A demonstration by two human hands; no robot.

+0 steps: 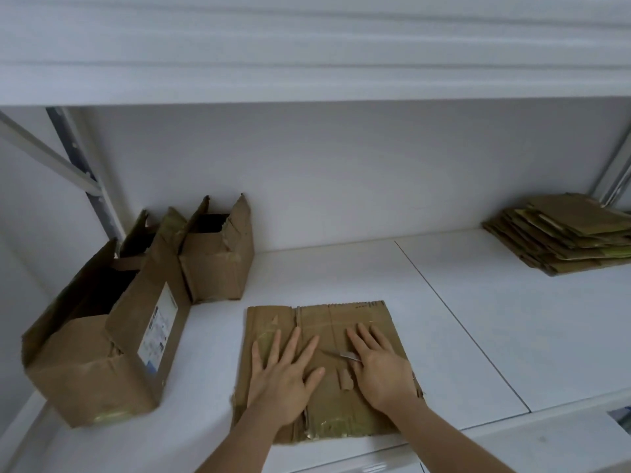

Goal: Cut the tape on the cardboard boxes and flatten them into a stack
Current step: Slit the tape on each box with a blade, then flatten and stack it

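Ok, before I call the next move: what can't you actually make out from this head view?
- Cutting tool: only a thin metal tip shows; the right hand covers the rest.
- Label on the large box: print too small to read.
- Flat stack: right side cut off by the frame edge.
- Flattened box: middle hidden under the right hand and the left hand.
- Insides of the upright boxes: too dark.

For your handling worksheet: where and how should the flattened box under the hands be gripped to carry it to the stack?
Probably pinch the flattened box at its right edge, coming from the right. It lies flat on the shelf, so only edges offer grip, and that side faces the stack.
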